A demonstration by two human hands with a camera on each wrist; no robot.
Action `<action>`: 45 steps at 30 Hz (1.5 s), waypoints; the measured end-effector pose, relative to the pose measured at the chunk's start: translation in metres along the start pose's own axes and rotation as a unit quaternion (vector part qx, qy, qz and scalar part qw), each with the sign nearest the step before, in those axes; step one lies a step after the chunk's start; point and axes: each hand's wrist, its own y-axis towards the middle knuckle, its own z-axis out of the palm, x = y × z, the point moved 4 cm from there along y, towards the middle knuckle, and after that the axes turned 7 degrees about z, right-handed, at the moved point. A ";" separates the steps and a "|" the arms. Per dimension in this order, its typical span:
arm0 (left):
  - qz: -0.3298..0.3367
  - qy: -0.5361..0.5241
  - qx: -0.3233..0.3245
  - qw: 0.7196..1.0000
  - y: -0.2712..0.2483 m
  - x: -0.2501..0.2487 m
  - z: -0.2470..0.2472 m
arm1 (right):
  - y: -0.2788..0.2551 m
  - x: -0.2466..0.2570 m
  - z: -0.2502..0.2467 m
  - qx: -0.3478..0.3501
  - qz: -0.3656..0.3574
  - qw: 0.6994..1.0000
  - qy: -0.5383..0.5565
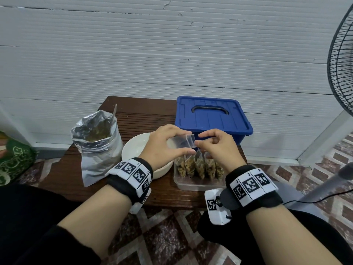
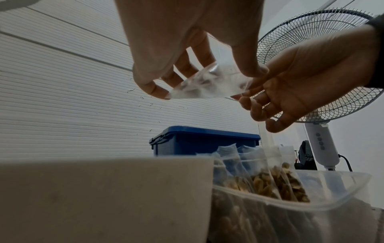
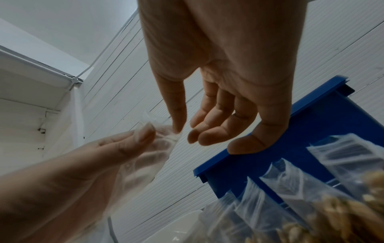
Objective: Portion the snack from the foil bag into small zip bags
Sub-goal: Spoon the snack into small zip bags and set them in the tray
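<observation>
A small, clear, empty zip bag [image 1: 179,143] is held up between both hands, above the white bowl [image 1: 133,142]. My left hand [image 1: 186,142] grips it with the thumb underneath and the fingers over the top. My right hand [image 1: 199,140] pinches the bag's mouth edge with thumb and forefinger, its other fingers loosely curled. In the left wrist view the bag [image 2: 209,83] looks crumpled. The open foil bag [image 1: 97,142] of snack stands at the left with a spoon handle [image 1: 114,111] sticking out.
A clear tray [image 1: 191,185] below my right hand holds several filled zip bags [image 1: 198,166] standing upright. A closed blue lidded box [image 1: 212,115] sits behind it on the small dark wooden table [image 1: 164,196]. A standing fan [image 1: 342,64] is at the right.
</observation>
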 end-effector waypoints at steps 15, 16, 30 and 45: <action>-0.035 0.030 -0.117 0.992 -0.004 0.002 -0.099 | 0.003 0.053 0.058 0.034 -0.072 0.996 -0.027; -0.044 0.025 -0.135 0.990 -0.005 0.003 -0.109 | 0.004 0.059 0.066 0.038 -0.081 0.996 -0.032; -0.107 -0.012 -0.333 0.937 -0.035 0.045 -0.220 | 0.021 0.108 0.170 0.057 -0.136 0.984 -0.103; -0.129 0.003 -0.226 0.966 -0.043 0.070 -0.207 | 0.012 0.119 0.200 -0.026 -0.380 0.902 -0.202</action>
